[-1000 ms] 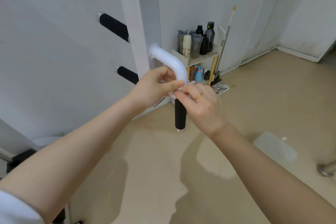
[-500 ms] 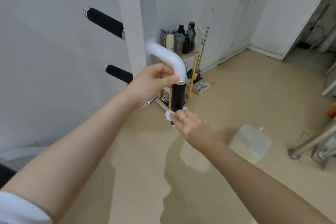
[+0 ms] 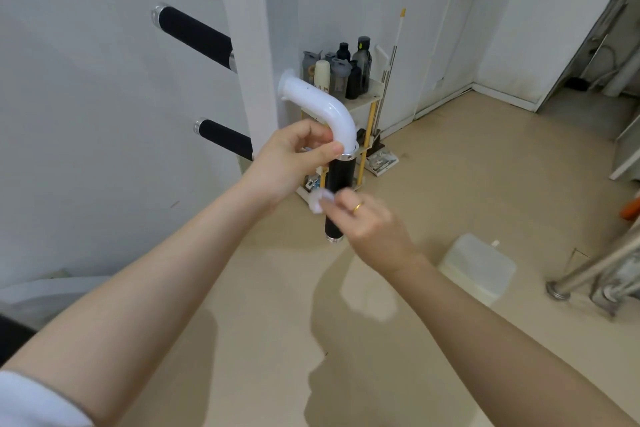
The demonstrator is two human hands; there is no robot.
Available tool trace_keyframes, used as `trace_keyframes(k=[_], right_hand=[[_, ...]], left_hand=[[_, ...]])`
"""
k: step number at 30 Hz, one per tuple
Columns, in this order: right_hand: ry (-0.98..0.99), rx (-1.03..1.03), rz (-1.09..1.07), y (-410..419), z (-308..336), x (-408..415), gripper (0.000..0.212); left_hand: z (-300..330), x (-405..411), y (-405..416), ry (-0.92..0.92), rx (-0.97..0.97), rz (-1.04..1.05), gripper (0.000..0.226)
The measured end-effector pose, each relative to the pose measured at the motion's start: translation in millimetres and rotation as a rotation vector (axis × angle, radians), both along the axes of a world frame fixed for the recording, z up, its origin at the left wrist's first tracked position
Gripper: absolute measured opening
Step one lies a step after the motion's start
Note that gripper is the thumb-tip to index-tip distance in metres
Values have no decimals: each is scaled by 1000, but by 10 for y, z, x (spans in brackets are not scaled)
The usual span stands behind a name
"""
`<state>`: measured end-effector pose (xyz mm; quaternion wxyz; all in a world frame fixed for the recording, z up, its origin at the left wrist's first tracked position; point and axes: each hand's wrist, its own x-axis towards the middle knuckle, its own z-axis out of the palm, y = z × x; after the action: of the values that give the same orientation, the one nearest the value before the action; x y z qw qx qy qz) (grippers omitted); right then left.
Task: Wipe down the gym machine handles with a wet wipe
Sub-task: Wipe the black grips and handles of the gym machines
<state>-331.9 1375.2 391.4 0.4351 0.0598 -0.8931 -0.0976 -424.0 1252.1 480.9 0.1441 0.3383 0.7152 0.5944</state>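
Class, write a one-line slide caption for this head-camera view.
Right hand rubs a white wet wipe on the black foam handle grip; left hand steadies the white curved tube.

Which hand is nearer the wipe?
Right. The right hand pinches the wipe against the black grip; the left hand holds the white elbow above it.

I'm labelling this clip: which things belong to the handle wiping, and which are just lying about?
In use: wet wipe, pinched by the right hand; black grip under the white elbow; left hand holding that elbow.

Lying about: bottle shelf, plastic box, two wall grips.
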Motion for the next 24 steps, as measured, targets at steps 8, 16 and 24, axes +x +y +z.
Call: trace_keyframes(k=[8, 16, 24], right_hand=[[-12, -459, 180, 95, -286, 6, 17], [-463, -1360, 494, 424, -53, -421, 15], [-1310, -1662, 1314, 693, 433, -892, 17]], left_hand=[[-79, 24, 51, 32, 44, 38, 6], [-158, 42, 117, 144, 84, 119, 23], [-123, 520, 85, 110, 61, 471, 20]])
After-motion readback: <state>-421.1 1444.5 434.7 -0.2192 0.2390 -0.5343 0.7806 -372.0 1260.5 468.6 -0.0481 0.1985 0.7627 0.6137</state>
